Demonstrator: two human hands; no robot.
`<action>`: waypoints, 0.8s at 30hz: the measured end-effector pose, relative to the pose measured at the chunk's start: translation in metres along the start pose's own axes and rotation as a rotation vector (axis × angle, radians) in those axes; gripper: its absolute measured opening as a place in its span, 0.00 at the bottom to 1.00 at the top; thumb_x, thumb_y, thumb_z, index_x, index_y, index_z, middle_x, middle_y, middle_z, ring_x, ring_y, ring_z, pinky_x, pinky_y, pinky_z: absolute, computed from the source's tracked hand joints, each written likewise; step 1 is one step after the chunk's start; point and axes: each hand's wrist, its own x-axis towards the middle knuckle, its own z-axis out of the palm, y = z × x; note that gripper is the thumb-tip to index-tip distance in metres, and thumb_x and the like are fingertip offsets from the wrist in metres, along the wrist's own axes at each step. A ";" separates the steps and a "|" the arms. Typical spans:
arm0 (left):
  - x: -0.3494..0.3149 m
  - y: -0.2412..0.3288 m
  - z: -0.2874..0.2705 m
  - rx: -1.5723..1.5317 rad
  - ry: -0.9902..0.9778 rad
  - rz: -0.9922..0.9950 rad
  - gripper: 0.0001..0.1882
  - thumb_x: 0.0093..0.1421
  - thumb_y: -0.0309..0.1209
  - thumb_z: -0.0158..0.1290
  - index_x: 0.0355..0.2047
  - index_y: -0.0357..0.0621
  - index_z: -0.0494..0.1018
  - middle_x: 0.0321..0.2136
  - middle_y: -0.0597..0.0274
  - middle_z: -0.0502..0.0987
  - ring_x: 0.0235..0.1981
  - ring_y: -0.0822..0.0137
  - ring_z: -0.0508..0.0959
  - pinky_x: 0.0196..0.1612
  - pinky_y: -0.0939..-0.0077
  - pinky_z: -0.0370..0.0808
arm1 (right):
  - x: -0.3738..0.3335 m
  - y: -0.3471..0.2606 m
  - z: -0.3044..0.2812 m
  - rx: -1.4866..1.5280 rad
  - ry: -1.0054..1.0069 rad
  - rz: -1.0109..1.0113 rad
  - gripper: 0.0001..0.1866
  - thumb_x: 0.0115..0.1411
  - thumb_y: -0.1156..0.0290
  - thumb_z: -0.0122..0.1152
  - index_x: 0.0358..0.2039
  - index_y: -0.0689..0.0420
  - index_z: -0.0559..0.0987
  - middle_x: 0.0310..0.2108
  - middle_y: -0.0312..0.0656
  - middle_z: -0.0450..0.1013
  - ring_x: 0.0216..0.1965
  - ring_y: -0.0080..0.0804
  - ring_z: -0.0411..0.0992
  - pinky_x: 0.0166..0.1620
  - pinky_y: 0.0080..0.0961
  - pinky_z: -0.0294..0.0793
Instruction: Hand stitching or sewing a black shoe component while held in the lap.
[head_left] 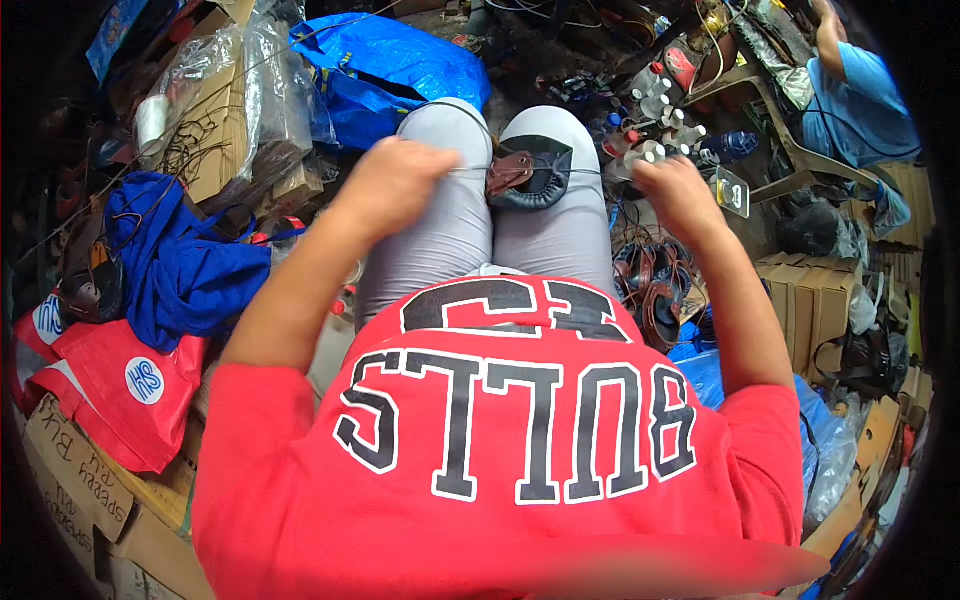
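A brown and black leather sandal (513,172) rests between my knees, mostly against the inner side of the right thigh. Dark thread (592,173) stretches from it out to both sides. My left hand (402,182) is closed on the thread's left end, above my left knee. On the other side, my right hand (677,195) grips the thread's right end, beyond my right knee and close to the bottles. Both fists are well apart from the sandal. A thin dark cord (462,106) loops over my left knee.
Several plastic bottles (655,105) stand past my right hand. More brown sandals (655,285) lie beside my right thigh. A blue bag (400,60) is ahead, blue cloth (180,265) and a red bag (130,390) at left. At far right is another person's arm (830,40).
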 end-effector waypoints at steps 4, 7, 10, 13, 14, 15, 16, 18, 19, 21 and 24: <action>-0.019 -0.016 -0.036 -0.502 -0.034 -0.553 0.03 0.57 0.25 0.51 0.28 0.38 0.70 0.22 0.66 0.71 0.24 0.77 0.65 0.31 0.84 0.63 | -0.011 0.021 -0.023 1.066 0.161 0.399 0.05 0.56 0.72 0.57 0.25 0.60 0.74 0.24 0.32 0.71 0.26 0.21 0.68 0.31 0.18 0.64; 0.008 0.002 -0.050 -1.004 0.311 -0.297 0.05 0.58 0.27 0.53 0.28 0.38 0.71 0.24 0.70 0.73 0.27 0.79 0.70 0.32 0.84 0.66 | 0.020 -0.005 -0.043 1.619 0.440 0.231 0.07 0.57 0.68 0.57 0.31 0.58 0.77 0.31 0.36 0.74 0.35 0.22 0.72 0.37 0.17 0.67; 0.046 0.048 -0.044 -1.288 0.300 -0.003 0.07 0.61 0.29 0.49 0.27 0.39 0.71 0.26 0.65 0.74 0.31 0.75 0.74 0.36 0.82 0.69 | 0.051 -0.060 -0.053 1.855 0.341 -0.168 0.11 0.61 0.64 0.52 0.36 0.60 0.73 0.35 0.44 0.74 0.38 0.30 0.72 0.42 0.23 0.70; 0.038 0.075 -0.031 -1.501 -0.221 0.028 0.09 0.62 0.30 0.46 0.27 0.38 0.71 0.28 0.61 0.75 0.32 0.71 0.75 0.37 0.75 0.72 | 0.042 -0.085 -0.061 1.976 -0.059 -0.342 0.13 0.64 0.61 0.47 0.31 0.59 0.69 0.25 0.38 0.67 0.26 0.22 0.64 0.31 0.16 0.62; 0.028 0.070 -0.027 -1.529 -0.357 -0.032 0.07 0.61 0.28 0.48 0.28 0.38 0.71 0.27 0.61 0.74 0.32 0.70 0.74 0.36 0.74 0.72 | 0.032 -0.081 -0.059 1.715 -0.097 -0.161 0.15 0.64 0.59 0.47 0.31 0.59 0.70 0.21 0.34 0.62 0.22 0.18 0.58 0.27 0.16 0.58; 0.017 0.059 -0.023 -1.137 -0.227 -0.021 0.04 0.58 0.26 0.49 0.28 0.39 0.71 0.26 0.60 0.74 0.30 0.69 0.74 0.35 0.74 0.71 | 0.019 -0.071 -0.056 1.374 -0.146 -0.136 0.14 0.62 0.61 0.51 0.32 0.60 0.73 0.20 0.35 0.64 0.23 0.18 0.60 0.27 0.17 0.61; 0.005 0.041 -0.018 -0.787 -0.111 0.051 0.01 0.55 0.23 0.50 0.28 0.39 0.72 0.25 0.59 0.74 0.29 0.67 0.74 0.34 0.74 0.71 | 0.009 -0.057 -0.046 1.063 -0.153 -0.069 0.12 0.61 0.63 0.52 0.35 0.60 0.74 0.23 0.37 0.67 0.25 0.19 0.64 0.29 0.18 0.64; -0.019 -0.021 -0.031 -0.247 0.022 0.056 0.09 0.45 0.18 0.52 0.29 0.39 0.73 0.25 0.56 0.74 0.29 0.57 0.74 0.34 0.71 0.71 | -0.018 -0.014 -0.021 0.664 -0.114 0.076 0.11 0.59 0.68 0.54 0.40 0.58 0.75 0.30 0.40 0.73 0.31 0.21 0.70 0.35 0.19 0.68; -0.035 -0.057 -0.051 0.035 0.081 0.042 0.09 0.47 0.18 0.51 0.31 0.39 0.73 0.26 0.56 0.75 0.30 0.59 0.75 0.36 0.71 0.72 | -0.036 0.015 -0.011 0.601 -0.039 0.085 0.12 0.59 0.70 0.54 0.43 0.56 0.75 0.34 0.42 0.75 0.36 0.22 0.72 0.40 0.19 0.69; -0.066 -0.125 -0.111 0.009 0.278 -0.307 0.07 0.50 0.23 0.53 0.30 0.39 0.75 0.26 0.52 0.75 0.30 0.56 0.75 0.36 0.69 0.72 | -0.082 0.081 0.000 0.589 0.042 0.366 0.12 0.59 0.70 0.53 0.43 0.55 0.76 0.39 0.42 0.76 0.40 0.23 0.72 0.43 0.20 0.68; -0.124 -0.193 -0.245 0.600 0.195 -0.932 0.21 0.54 0.47 0.50 0.45 0.52 0.74 0.41 0.56 0.76 0.43 0.58 0.76 0.46 0.70 0.69 | -0.186 0.173 -0.010 0.398 0.197 0.706 0.13 0.58 0.66 0.54 0.43 0.54 0.76 0.40 0.43 0.75 0.43 0.27 0.72 0.46 0.20 0.66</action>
